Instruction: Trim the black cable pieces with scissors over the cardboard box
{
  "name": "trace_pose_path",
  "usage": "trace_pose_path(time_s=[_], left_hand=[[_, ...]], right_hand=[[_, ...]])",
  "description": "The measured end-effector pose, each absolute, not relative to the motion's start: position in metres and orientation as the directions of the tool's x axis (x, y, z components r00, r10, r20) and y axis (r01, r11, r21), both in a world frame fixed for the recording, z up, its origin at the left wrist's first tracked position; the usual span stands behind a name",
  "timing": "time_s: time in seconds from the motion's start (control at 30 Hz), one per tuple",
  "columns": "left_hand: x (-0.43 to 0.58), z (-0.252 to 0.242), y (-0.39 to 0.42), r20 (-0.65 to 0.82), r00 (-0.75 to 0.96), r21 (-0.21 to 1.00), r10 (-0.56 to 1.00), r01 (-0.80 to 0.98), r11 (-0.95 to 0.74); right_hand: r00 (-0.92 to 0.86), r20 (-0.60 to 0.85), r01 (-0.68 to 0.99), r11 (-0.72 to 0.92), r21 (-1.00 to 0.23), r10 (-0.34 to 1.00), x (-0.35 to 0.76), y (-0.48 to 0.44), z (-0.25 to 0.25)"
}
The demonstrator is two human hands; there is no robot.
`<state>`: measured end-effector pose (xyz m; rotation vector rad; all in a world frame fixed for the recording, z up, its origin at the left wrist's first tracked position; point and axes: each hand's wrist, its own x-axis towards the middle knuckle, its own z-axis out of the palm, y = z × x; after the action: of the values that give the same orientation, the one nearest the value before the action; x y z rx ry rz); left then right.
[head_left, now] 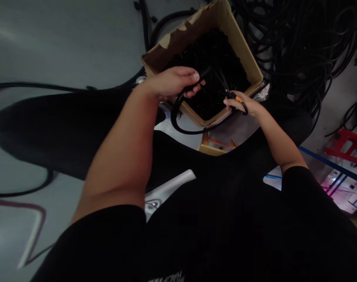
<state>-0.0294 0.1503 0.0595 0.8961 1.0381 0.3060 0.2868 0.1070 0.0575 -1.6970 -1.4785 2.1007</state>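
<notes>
My left hand is closed on a black rubber hose, whose end points right over the box. From that hand the hose loops down and passes below the box's near corner. In my right hand is a pair of scissors with black and orange handles. Their blades point up and left, close to the hose end; whether they touch it I cannot tell. Under both hands stands an open cardboard box with torn flaps, holding many short black pieces that are too dark to make out singly.
A large heap of black hose lies at the upper right. More hose runs across the grey floor at the left. A small wooden stool shows below the box, and a red plastic object lies at the right.
</notes>
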Motion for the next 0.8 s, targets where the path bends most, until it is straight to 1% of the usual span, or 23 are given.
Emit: trace_pose_path(time_s=[0.1,0.27,0.47,0.7,0.8], left_hand=[[-0.014,0.061,0.148,-0.611,0.445,0.783,0.654,0.216,0.584],[0.002,0.043,0.143,-0.609,0.483,0.791,0.629,0.322,0.52],[0.006,0.021,0.141,-0.529,0.5,0.849,0.686,0.31,0.428],[0.014,0.034,0.137,-0.499,0.423,0.863,0.756,0.323,0.389],[0.015,0.034,0.134,-0.486,0.401,0.868,0.776,0.328,0.373]], right_hand=[[-0.393,-0.697,0.506,-0.492,-0.708,0.599,0.283,0.104,0.048],[-0.385,-0.675,0.561,-0.421,-0.713,0.629,0.271,0.104,0.042],[-0.341,-0.674,0.587,-0.412,-0.697,0.655,0.26,0.108,0.047],[-0.415,-0.626,0.54,-0.376,-0.753,0.66,0.262,0.11,0.039],[-0.415,-0.617,0.539,-0.366,-0.759,0.668,0.262,0.11,0.039]])
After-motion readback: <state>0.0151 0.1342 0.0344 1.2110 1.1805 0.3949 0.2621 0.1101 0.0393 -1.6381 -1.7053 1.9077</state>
